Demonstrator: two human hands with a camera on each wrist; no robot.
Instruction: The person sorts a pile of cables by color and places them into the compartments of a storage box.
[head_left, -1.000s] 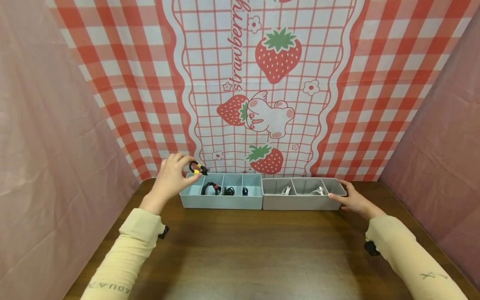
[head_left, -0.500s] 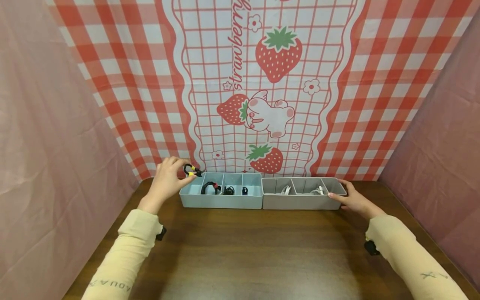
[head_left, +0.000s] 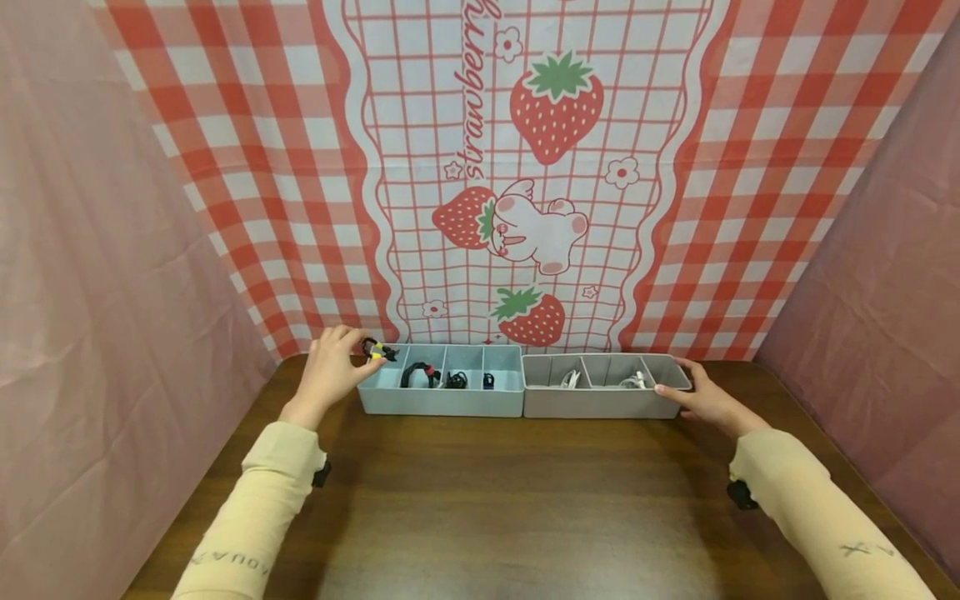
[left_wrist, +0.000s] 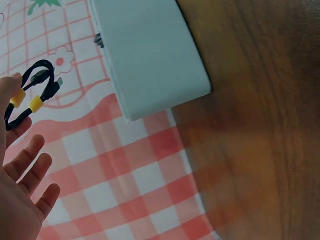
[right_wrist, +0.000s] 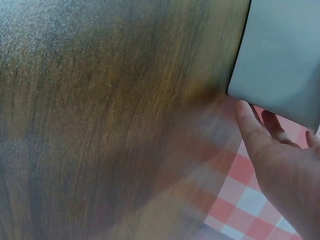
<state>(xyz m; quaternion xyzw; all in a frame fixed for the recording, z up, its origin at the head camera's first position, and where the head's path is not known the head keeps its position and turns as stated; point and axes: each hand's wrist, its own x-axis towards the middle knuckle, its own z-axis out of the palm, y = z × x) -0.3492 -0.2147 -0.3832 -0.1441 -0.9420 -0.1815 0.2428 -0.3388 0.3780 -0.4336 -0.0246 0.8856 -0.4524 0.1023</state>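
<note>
A coiled black cable (left_wrist: 44, 90) with yellow bands is pinched between the thumb and finger of my left hand (head_left: 327, 372). In the head view it is at the leftmost compartment of the light blue divided box (head_left: 442, 403); the left wrist view shows plug ends on it. The other fingers of that hand are spread apart. At the far right, my right hand (head_left: 708, 400) holds the end of the grey divided box (head_left: 600, 406), thumb at the front rim and fingers at the end and back corner. The right wrist view shows its fingertips against the box end.
Further blue compartments hold a black cable with a red band (head_left: 420, 374), a black cable (head_left: 456, 381) and a small dark coil (head_left: 489, 381). White cables (head_left: 572, 379) lie in the grey box. Both boxes stand end to end on the wooden table (head_left: 495, 500), before a checked cloth (head_left: 285, 167).
My left hand has moved left and down with the cable, bringing it to the leftmost blue compartment. The right hand and both boxes have stayed in place.
</note>
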